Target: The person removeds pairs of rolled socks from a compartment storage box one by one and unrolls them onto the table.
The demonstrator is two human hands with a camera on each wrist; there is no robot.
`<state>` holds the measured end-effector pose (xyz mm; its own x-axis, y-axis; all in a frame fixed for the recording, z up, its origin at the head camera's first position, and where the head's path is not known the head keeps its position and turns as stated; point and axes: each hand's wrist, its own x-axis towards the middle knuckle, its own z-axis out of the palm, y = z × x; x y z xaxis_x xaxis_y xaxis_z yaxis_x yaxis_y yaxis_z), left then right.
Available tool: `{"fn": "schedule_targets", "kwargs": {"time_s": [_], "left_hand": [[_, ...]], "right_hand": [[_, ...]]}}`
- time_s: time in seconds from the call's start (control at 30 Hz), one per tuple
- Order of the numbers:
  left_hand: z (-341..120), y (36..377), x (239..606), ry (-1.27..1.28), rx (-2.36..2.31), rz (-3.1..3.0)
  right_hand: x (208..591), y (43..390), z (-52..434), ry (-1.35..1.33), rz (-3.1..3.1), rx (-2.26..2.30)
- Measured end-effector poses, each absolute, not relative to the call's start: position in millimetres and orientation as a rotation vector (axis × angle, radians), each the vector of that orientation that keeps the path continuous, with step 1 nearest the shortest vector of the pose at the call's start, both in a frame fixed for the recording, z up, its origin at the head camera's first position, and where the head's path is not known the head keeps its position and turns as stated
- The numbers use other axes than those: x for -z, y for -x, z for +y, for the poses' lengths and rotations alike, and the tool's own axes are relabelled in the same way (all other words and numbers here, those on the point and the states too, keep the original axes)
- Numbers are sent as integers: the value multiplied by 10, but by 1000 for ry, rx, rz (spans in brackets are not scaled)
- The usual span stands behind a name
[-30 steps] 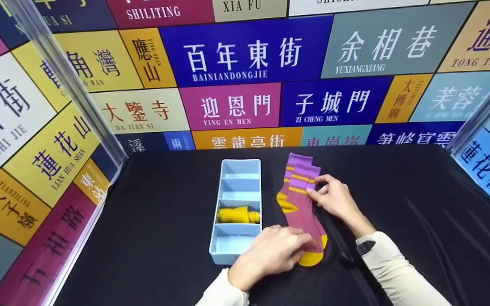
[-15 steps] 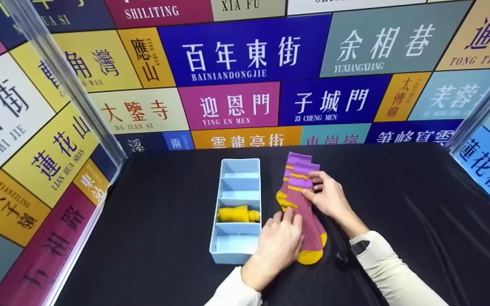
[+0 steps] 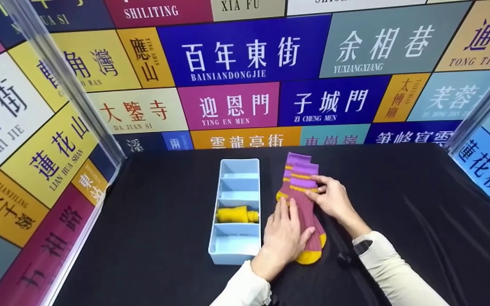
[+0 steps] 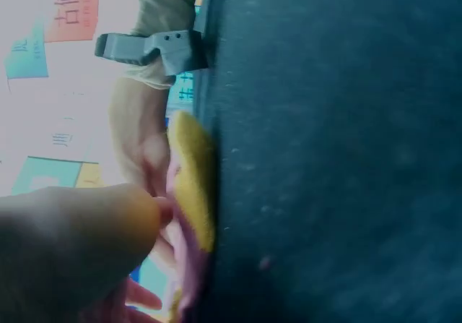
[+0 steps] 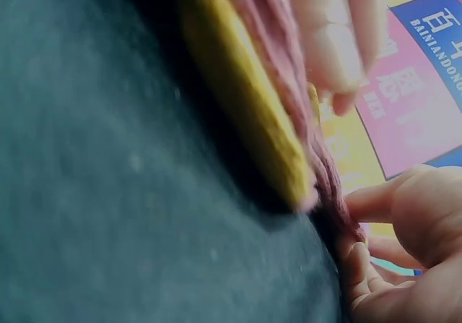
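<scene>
Since a second ago left hand (image 3: 285, 238) slid from toe up onto foot of the stacked purple-and-yellow ribbed socks (image 3: 302, 212), lying on black cloth table (image 3: 398, 204) right of light-blue plastic divider tray (image 3: 237, 210). Left fingers flat, pressing; right hand (image 3: 332, 197) fingertips press cuff stripes. Best keep both edges aligned, smooth flat.

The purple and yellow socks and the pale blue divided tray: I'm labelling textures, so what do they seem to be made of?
The purple and yellow socks look like soft ribbed knit fabric: lengthwise ribs show on the foot, and the fabric lies limp and flat on the cloth. The pale blue divided tray looks like rigid moulded plastic with a smooth matte finish: thin straight walls, uniform colour.
</scene>
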<state>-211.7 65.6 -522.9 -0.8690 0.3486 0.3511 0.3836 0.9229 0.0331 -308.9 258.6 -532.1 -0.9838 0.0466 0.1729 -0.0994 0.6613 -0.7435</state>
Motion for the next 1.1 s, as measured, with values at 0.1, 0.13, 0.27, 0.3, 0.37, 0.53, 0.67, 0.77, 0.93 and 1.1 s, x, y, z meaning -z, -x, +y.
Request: {"fn": "schedule_targets", "kwargs": {"time_s": [0.1,0.13,0.27,0.3,0.37,0.53,0.67,0.77,0.93,1.1], "left_hand": [[660,2133,5240,512,158,-2756],[663,2137,5235,503,157,-2757],[670,2133,5217,494,146,-2761],[670,2132,5215,493,144,-2764],[673,2133,5205,487,133,-2788],[661,2137,5191,506,55,-2836],[631,2123,5196,548,-71,-2818],[624,2119,5196,562,-106,-2825],[652,2121,5189,568,-128,-2916],[686,2126,5201,544,-106,-2959]], "right_hand": [[5323,3093,2642,-27,-2699,-1224],[5322,3093,2662,-23,-2699,-1224],[5312,3098,2752,-16,-2686,-1221],[5312,3105,2785,-13,-2687,-1215],[5306,3119,2855,-9,-2689,-1207],[5271,3143,3007,-54,-2715,-1218],[5245,3093,3040,-115,-2744,-1304],[5252,3011,3014,-160,-2753,-1364],[5265,2839,2956,-321,-2768,-1440],[5234,2671,2990,-457,-2789,-1453]]}}
